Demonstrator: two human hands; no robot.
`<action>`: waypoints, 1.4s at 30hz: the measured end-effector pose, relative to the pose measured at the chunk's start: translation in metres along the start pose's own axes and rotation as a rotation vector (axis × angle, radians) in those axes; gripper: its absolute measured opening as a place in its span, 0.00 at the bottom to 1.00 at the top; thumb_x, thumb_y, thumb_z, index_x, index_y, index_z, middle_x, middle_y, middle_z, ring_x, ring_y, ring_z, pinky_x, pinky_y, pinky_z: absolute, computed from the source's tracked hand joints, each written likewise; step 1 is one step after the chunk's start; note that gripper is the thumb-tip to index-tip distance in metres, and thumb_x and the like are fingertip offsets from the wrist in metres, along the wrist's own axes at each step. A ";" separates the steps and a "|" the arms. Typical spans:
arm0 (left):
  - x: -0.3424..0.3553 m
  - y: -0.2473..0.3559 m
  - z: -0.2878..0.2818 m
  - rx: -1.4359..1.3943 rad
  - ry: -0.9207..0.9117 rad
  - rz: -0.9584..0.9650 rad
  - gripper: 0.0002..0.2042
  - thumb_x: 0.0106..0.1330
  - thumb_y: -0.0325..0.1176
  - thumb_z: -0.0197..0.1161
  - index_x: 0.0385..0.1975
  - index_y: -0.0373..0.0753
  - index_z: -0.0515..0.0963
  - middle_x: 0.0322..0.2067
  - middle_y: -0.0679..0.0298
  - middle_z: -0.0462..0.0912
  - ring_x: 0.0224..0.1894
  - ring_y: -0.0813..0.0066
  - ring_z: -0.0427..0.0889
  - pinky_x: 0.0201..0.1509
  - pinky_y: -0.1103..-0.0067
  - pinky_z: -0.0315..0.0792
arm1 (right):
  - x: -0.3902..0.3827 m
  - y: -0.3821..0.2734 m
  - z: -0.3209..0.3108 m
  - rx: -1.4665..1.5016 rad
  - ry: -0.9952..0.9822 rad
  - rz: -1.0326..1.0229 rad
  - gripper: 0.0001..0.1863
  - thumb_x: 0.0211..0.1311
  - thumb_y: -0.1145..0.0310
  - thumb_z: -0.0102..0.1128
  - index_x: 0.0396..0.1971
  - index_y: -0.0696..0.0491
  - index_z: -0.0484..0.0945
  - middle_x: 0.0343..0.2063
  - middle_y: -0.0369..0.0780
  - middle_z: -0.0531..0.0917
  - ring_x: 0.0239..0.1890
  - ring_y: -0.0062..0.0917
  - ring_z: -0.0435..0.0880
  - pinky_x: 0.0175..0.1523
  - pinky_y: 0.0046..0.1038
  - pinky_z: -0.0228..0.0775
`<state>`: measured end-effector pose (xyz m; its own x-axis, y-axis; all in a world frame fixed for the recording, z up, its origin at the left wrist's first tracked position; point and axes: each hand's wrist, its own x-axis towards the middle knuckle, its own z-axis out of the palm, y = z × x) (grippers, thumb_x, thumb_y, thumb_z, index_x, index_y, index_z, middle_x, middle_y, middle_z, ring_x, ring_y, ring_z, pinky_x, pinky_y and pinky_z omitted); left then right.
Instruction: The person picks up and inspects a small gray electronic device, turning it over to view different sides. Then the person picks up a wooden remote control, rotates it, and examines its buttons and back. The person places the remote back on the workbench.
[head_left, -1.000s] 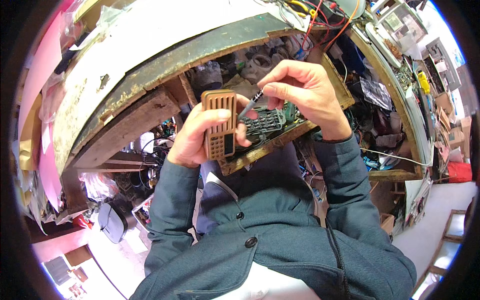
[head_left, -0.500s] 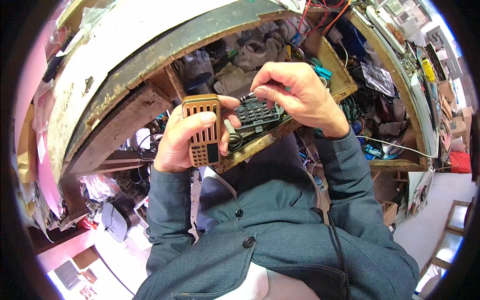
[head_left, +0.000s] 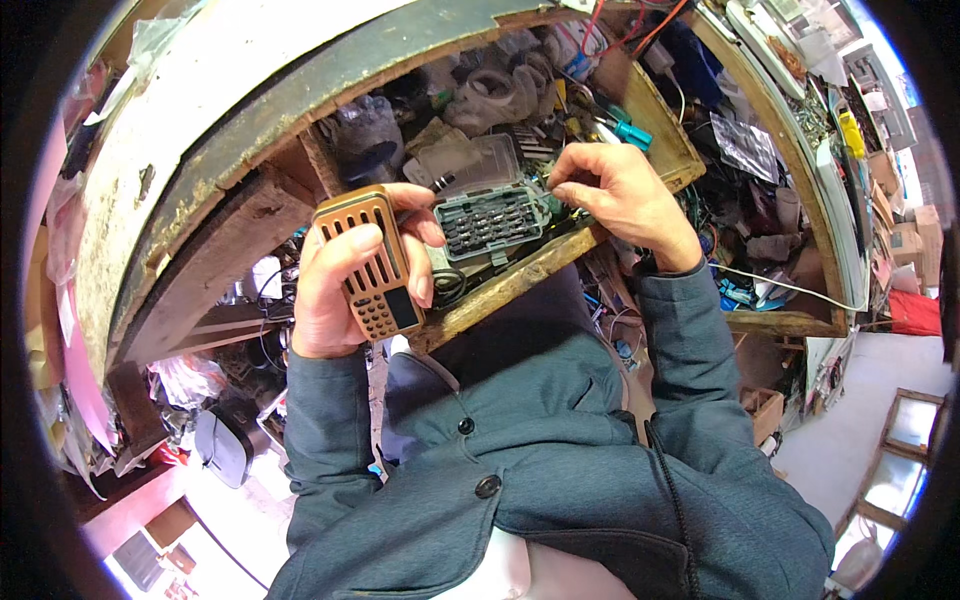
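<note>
My left hand (head_left: 328,300) grips a bronze-coloured portable radio (head_left: 376,283) with long speaker slots, a round-button keypad and a small dark screen; the thumb lies across its front. By the fingertips of that hand, a short black cylindrical piece (head_left: 443,182) sticks out; whether they hold it is unclear. A clear-lidded bit case (head_left: 495,225) lies open in the drawer, with rows of dark screwdriver bits inside. Over its right end, my right hand (head_left: 625,200) is closed in a pinch. Anything between those fingertips is too small to make out.
The wooden drawer (head_left: 510,292) has a worn front edge. Behind the case lie tape rolls (head_left: 490,95), plastic bags and a teal-handled tool (head_left: 632,133). A coiled black cable (head_left: 450,288) sits by the radio. A white cord (head_left: 790,290) crosses the cluttered right compartment.
My right hand has moved off the middle of the bit case to its right end, uncovering the bits and clear lid. My left hand has shifted left with the radio, which tilts more.
</note>
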<state>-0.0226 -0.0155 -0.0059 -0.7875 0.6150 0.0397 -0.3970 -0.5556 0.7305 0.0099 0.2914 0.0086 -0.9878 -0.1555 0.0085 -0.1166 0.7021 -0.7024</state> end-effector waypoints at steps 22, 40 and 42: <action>0.000 0.001 0.004 0.028 0.056 -0.004 0.29 0.64 0.40 0.61 0.56 0.18 0.72 0.38 0.43 0.81 0.26 0.65 0.83 0.30 0.74 0.81 | 0.010 -0.012 0.014 -0.221 -0.109 -0.016 0.09 0.53 0.70 0.68 0.29 0.59 0.81 0.23 0.45 0.83 0.27 0.34 0.83 0.35 0.33 0.74; 0.001 0.000 0.000 0.030 -0.004 0.006 0.28 0.66 0.39 0.61 0.58 0.20 0.71 0.41 0.44 0.81 0.30 0.66 0.84 0.34 0.75 0.81 | 0.014 -0.030 0.017 -0.359 -0.105 -0.112 0.09 0.52 0.70 0.65 0.33 0.52 0.78 0.27 0.45 0.84 0.34 0.44 0.85 0.39 0.43 0.76; 0.001 -0.001 0.000 0.030 -0.008 0.007 0.28 0.66 0.39 0.61 0.58 0.21 0.71 0.41 0.44 0.81 0.30 0.67 0.84 0.34 0.75 0.81 | 0.014 -0.033 0.014 -0.399 -0.092 -0.102 0.09 0.54 0.67 0.67 0.34 0.51 0.78 0.26 0.45 0.84 0.33 0.45 0.85 0.38 0.43 0.76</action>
<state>-0.0231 -0.0145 -0.0061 -0.7863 0.6158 0.0506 -0.3768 -0.5428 0.7506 0.0010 0.2562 0.0215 -0.9580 -0.2864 -0.0124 -0.2617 0.8913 -0.3704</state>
